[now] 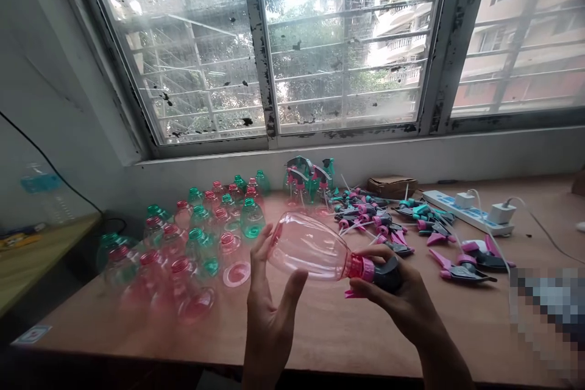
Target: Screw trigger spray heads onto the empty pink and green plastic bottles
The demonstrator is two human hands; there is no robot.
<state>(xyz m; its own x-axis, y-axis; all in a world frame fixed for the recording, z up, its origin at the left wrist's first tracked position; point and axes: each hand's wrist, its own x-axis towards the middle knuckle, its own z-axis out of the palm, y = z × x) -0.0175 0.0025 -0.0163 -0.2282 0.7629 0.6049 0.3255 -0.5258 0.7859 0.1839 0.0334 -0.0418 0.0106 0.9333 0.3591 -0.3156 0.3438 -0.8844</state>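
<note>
I hold a clear pink plastic spray bottle (308,251) on its side above the wooden table (320,329). My left hand (269,301) cups the bottle's wide end, thumb and fingers spread round it. My right hand (402,295) is closed on the dark grey and pink trigger sprayer head (382,274) that sits on the bottle's neck. A pink trigger lever pokes out below my right fingers.
Several empty pink and green bottles (201,244) stand at the table's left. A pile of loose trigger sprayers (388,222) lies at the right, some assembled spray bottles (308,183) behind. A white power strip (466,210) with chargers and a brown box (392,186) sit near the window sill.
</note>
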